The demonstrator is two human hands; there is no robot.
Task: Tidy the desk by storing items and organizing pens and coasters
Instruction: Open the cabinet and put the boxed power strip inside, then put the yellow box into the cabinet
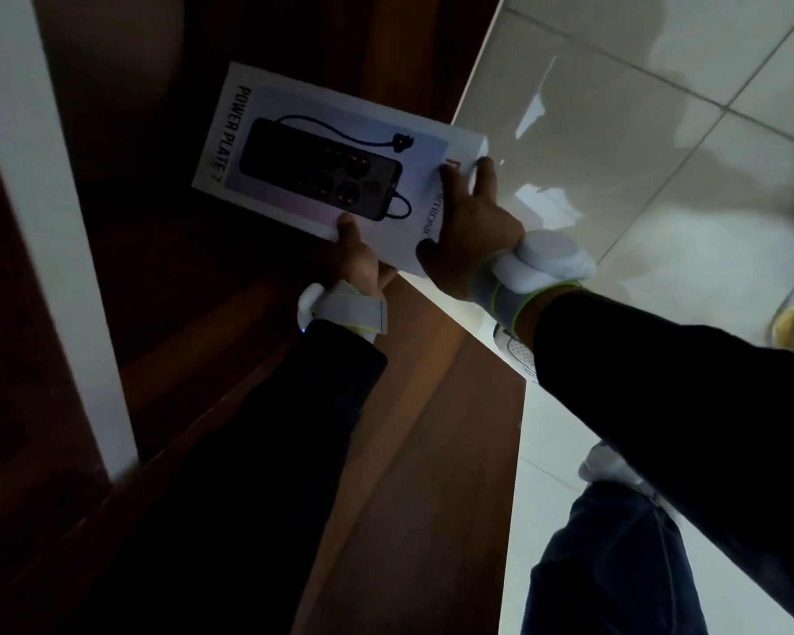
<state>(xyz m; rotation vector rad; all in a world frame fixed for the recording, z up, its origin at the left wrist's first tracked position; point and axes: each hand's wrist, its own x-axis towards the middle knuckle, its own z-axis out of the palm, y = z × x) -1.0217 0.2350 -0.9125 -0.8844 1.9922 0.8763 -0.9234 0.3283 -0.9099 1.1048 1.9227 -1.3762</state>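
L hand (pixel 356 258) grips long edge of box (pixel 322 162), R hand (pixel 473 231) its near end; I read long axis toward wooden unit (pixel 179 291).

Dim, underexposed left side; glare patches on glossy floor tiles (pixel 615 130) right; soft motion blur, wide-angle edge bending.

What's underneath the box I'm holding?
Dark wood shows below the box, tiles by its right corner. Directly beneath is covered, including fingers of the left hand.
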